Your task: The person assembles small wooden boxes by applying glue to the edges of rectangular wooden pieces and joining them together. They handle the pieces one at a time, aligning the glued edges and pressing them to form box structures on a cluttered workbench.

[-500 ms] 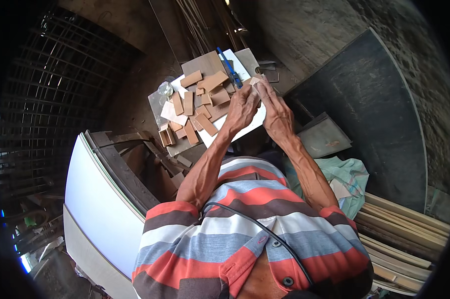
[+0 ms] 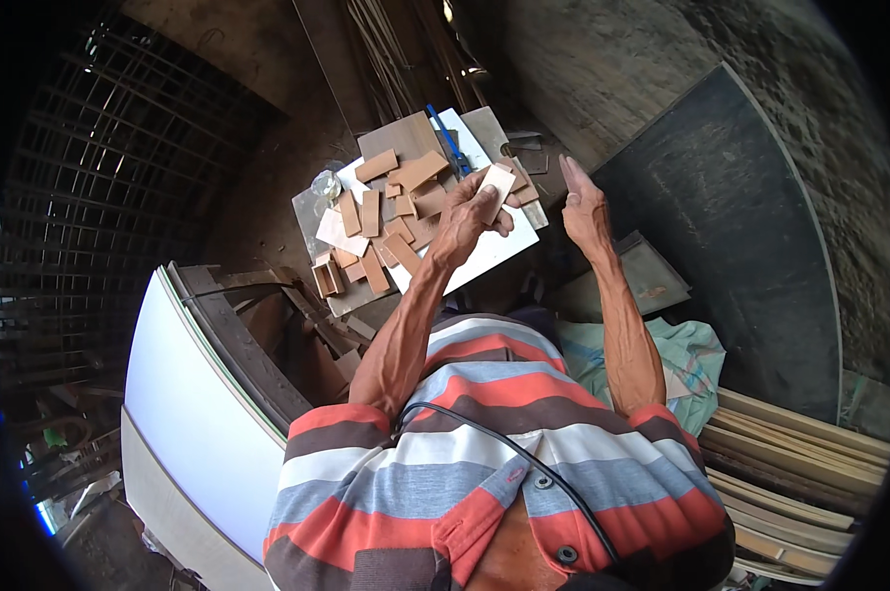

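Note:
Over the right part of a low worktable, my left hand (image 2: 462,219) grips a small white-faced rectangular piece (image 2: 500,181), thumb on top. My right hand (image 2: 586,204) is apart from it, off the table's right side, fingers stretched out and seemingly holding nothing. Below the left hand lies a white board (image 2: 494,251). Many small brown wooden pieces (image 2: 371,213) are scattered to the left, with a little open wooden box (image 2: 328,279) at the near left corner. A blue tool (image 2: 447,140) lies behind my left hand; its kind is hard to make out.
A crumpled clear plastic bag (image 2: 327,184) sits at the table's left. A large dark panel (image 2: 731,236) leans at the right, above a pale green cloth sack (image 2: 696,347) and stacked wood strips (image 2: 799,443). Curved white sheets (image 2: 204,394) stand at the left.
My hands were together around the piece at the table's right edge. Now the right hand has moved away to the right, and the left shows the white face of the piece.

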